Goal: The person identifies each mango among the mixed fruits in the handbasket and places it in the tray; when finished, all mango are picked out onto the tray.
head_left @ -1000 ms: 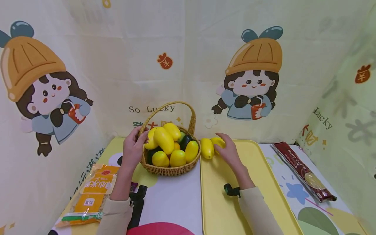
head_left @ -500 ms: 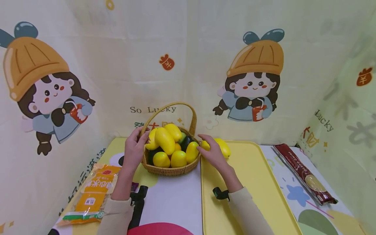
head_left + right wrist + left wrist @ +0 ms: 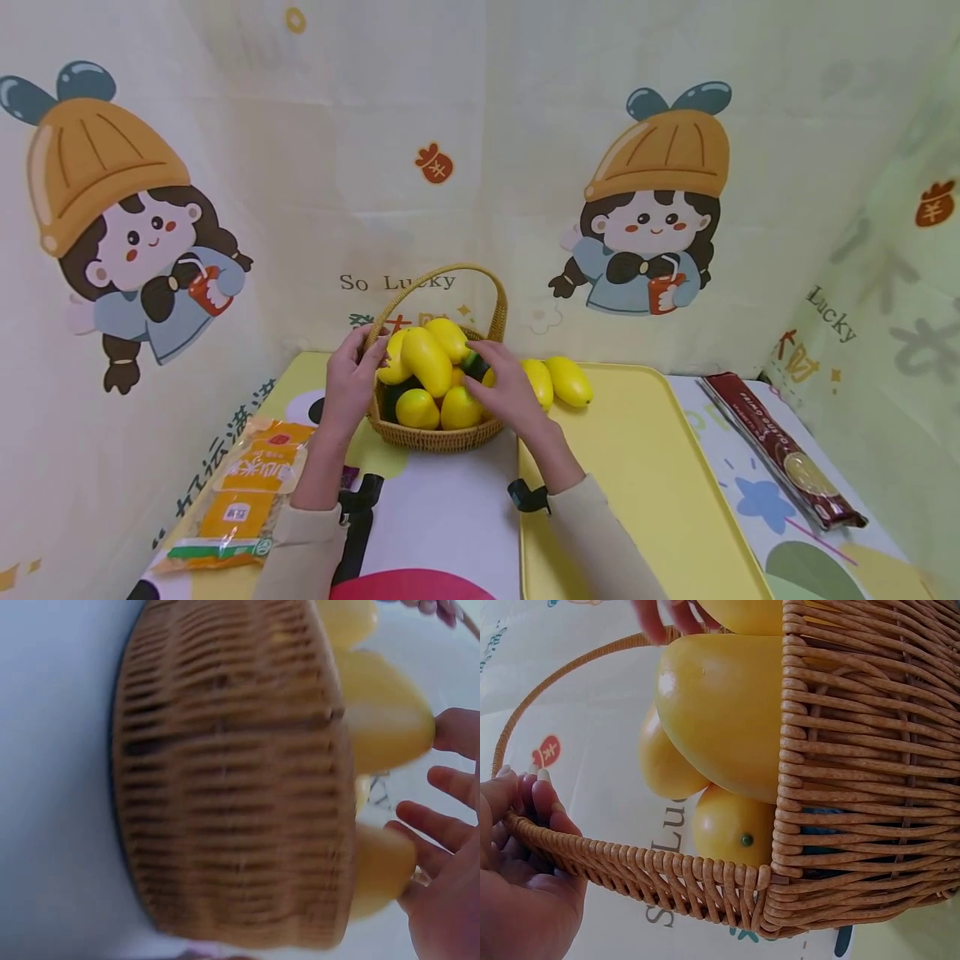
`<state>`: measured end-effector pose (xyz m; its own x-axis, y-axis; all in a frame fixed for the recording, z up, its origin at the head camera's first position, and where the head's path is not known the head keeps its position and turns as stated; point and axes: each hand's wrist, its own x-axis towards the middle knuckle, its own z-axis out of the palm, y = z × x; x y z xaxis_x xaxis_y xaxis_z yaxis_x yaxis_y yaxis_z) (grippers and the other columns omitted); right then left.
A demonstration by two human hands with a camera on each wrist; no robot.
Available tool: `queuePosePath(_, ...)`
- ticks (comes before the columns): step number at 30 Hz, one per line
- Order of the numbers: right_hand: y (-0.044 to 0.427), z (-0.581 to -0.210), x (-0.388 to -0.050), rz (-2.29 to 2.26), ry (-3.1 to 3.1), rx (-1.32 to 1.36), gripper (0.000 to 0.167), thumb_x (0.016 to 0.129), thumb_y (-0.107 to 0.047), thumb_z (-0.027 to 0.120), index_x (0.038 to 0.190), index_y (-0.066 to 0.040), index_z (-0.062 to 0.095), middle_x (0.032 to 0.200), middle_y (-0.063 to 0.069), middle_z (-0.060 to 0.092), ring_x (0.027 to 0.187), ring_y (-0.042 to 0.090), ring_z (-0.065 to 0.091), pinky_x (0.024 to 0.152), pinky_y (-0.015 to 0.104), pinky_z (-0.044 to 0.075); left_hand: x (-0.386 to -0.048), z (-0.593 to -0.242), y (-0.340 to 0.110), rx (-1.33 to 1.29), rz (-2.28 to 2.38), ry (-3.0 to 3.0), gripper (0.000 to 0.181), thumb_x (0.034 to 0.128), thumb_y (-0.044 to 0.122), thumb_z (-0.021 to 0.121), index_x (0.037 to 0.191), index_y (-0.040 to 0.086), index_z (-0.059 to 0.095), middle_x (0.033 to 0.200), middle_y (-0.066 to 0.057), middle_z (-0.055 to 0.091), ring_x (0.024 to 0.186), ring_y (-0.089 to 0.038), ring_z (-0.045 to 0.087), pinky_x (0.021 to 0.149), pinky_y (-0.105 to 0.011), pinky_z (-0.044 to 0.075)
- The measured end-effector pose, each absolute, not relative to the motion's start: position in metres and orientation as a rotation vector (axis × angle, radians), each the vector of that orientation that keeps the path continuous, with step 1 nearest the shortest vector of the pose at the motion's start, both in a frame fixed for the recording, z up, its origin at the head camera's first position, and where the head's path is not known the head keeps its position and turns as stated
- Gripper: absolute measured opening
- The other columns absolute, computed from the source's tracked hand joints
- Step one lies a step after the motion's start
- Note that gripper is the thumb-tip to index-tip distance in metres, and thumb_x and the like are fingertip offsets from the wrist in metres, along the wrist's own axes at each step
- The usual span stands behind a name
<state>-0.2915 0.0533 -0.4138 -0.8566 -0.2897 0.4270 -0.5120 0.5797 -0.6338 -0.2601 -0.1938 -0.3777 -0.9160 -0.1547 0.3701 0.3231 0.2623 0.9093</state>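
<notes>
A wicker basket (image 3: 438, 439) holds several yellow mangoes (image 3: 427, 362), round yellow fruits (image 3: 417, 409) and dark green ones. My left hand (image 3: 351, 387) grips the left side of its arched handle; in the left wrist view the fingers of the hand (image 3: 536, 877) curl round the woven handle (image 3: 641, 864). Over the basket's right side is my right hand (image 3: 510, 390), fingers spread above the fruit. The right wrist view shows that hand (image 3: 442, 840) with parted fingers close beside the yellow fruit (image 3: 382, 870), grasping none.
Two mangoes (image 3: 570, 382) lie at the back left of a yellow tray (image 3: 637, 475). To the tray's right is a dark red spaghetti packet (image 3: 783, 450). An orange and clear bag (image 3: 238, 492) lies left of my left forearm. A printed cloth (image 3: 480, 208) hangs behind.
My right hand has moved left from the mangoes on the tray to above the basket's right side, uncovering them. The left hand stays on the handle. The head view has shifted slightly.
</notes>
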Motion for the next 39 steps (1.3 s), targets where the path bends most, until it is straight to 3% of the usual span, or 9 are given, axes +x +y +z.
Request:
queuePosePath(9, 0.026, -0.399, -0.287, 0.957, -2.632, 0.663, 0.06, 0.089, -0.043, 0.071, 0.143, -0.026, 0.05, 0.14, -0.001, 0.055, 0.122, 0.02, 0.059, 0.101, 0.041, 0.051, -0.262, -0.38, -0.193, -0.173, -1.672, -2.156, 0.037, 0.1015, 0.041, 0.053, 0.125, 0.012, 0.058, 0.098, -0.009, 0.057, 0.087, -0.019, 0.057, 0.079, -0.023, 0.056)
queuePosePath(18, 0.0, -0.39, -0.288, 0.894, -2.774, 0.585, 0.071, 0.089, -0.047, 0.068, 0.151, -0.025, 0.04, 0.145, 0.005, 0.052, 0.123, 0.026, 0.059, 0.102, 0.046, 0.05, -0.262, -0.379, -0.19, -0.183, -1.666, -2.149, 0.036, 0.1016, 0.039, 0.054, 0.125, 0.013, 0.059, 0.096, -0.008, 0.058, 0.086, -0.019, 0.058, 0.079, -0.027, 0.057)
queuePosePath(24, -0.008, -0.393, -0.292, 0.919, -2.815, 0.502, 0.079, 0.088, -0.046, 0.069, 0.154, -0.023, 0.032, 0.146, 0.006, 0.051, 0.121, 0.025, 0.058, 0.102, 0.046, 0.049, -0.262, -0.379, -0.189, -0.188, -1.669, -2.145, 0.038, 0.1007, 0.042, 0.054, 0.125, 0.013, 0.059, 0.096, -0.008, 0.058, 0.086, -0.019, 0.058, 0.08, -0.028, 0.057)
queuePosePath(33, -0.009, -0.391, -0.293, 1.134, -2.768, 0.453, 0.078, 0.085, -0.039, 0.07, 0.153, -0.023, 0.035, 0.146, 0.004, 0.052, 0.119, 0.024, 0.056, 0.103, 0.046, 0.048, -0.261, -0.379, -0.189, -0.185, -1.664, -2.147, 0.04, 0.1001, 0.044, 0.054, 0.125, 0.013, 0.059, 0.095, -0.008, 0.058, 0.086, -0.021, 0.058, 0.081, -0.031, 0.058)
queuePosePath(39, -0.002, -0.389, -0.294, 1.26, -2.661, 0.446, 0.077, 0.083, -0.036, 0.072, 0.151, -0.025, 0.037, 0.146, 0.002, 0.052, 0.121, 0.024, 0.056, 0.102, 0.046, 0.048, -0.259, -0.377, -0.192, -0.159, -1.666, -2.157, 0.04, 0.1001, 0.045, 0.054, 0.125, 0.015, 0.059, 0.097, -0.008, 0.058, 0.088, -0.02, 0.058, 0.08, -0.022, 0.056)
